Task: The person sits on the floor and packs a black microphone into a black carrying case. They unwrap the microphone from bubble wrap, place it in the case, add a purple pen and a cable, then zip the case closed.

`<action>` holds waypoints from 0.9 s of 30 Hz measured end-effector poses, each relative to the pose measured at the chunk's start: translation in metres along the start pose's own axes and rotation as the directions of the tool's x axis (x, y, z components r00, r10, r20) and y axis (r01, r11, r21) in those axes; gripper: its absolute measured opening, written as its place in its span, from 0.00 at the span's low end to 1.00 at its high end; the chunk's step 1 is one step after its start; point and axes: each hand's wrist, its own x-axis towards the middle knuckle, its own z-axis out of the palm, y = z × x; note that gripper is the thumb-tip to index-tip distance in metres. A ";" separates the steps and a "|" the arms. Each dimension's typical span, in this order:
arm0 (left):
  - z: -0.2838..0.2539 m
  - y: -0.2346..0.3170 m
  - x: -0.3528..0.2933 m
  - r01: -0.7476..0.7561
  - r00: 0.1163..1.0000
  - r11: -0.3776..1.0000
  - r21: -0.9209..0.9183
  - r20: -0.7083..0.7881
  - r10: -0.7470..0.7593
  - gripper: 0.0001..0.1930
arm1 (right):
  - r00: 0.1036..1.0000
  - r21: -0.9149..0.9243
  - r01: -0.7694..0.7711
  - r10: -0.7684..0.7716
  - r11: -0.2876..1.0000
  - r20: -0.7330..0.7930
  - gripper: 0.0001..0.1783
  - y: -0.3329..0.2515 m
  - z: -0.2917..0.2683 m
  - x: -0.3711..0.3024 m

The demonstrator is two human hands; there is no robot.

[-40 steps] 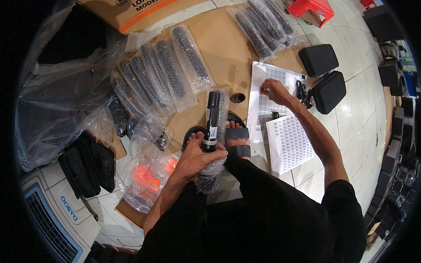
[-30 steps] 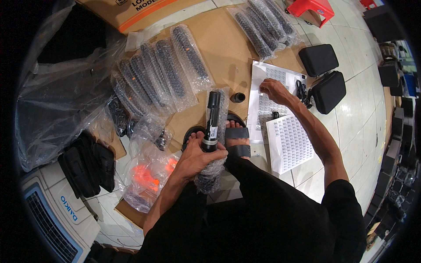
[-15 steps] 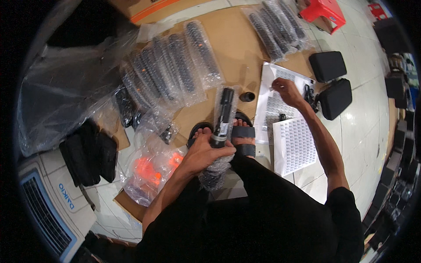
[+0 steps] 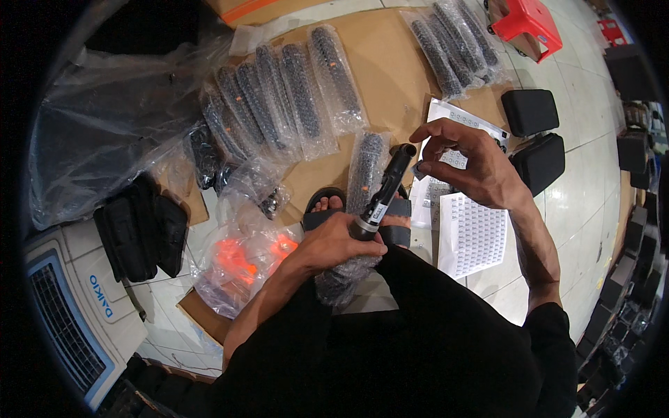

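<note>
My left hand point(image 4: 334, 242) is wrapped round the lower end of a black tube-shaped device point(image 4: 384, 195) with a white label and a silver ring. The device tilts up to the right. My right hand point(image 4: 474, 164) is raised beside its upper end, fingers curled, with a small greyish piece point(image 4: 419, 168) at the thumb tip, too small to name. Under that hand lie white sheets printed with rows of small marks point(image 4: 474, 233). Behind the device is a bubble-wrapped dark rod point(image 4: 366, 167), and crumpled bubble wrap point(image 4: 341, 280) sits below my left hand.
Several bubble-wrapped dark rods point(image 4: 303, 90) lie on cardboard point(image 4: 387, 63), with another group point(image 4: 456, 49) at the far right. Black cases point(image 4: 529, 111) and a red stool point(image 4: 527, 28) stand right. Left are orange pieces in clear plastic point(image 4: 237, 261), black pouches point(image 4: 136, 237) and a white-blue appliance point(image 4: 77, 313).
My right hand has come off the sheets, moving nearer to the device and up toward my head. The device has swung from upright to tilting right, uncovering the wrapped rod behind it.
</note>
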 end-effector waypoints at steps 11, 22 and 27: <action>0.000 -0.013 0.003 0.026 0.997 0.998 0.058 0.072 -0.030 0.15 | 0.988 -0.092 -0.004 0.018 0.996 0.155 0.17 -0.001 -0.001 0.007; 0.000 -0.013 0.004 0.038 0.996 0.997 0.071 0.079 -0.044 0.15 | 0.988 -0.150 0.004 0.019 0.989 0.151 0.16 0.003 0.004 0.009; 0.000 -0.008 0.002 0.049 0.995 0.996 0.079 0.079 -0.055 0.16 | 0.991 -0.185 0.037 -0.013 0.982 0.132 0.15 0.003 0.005 0.009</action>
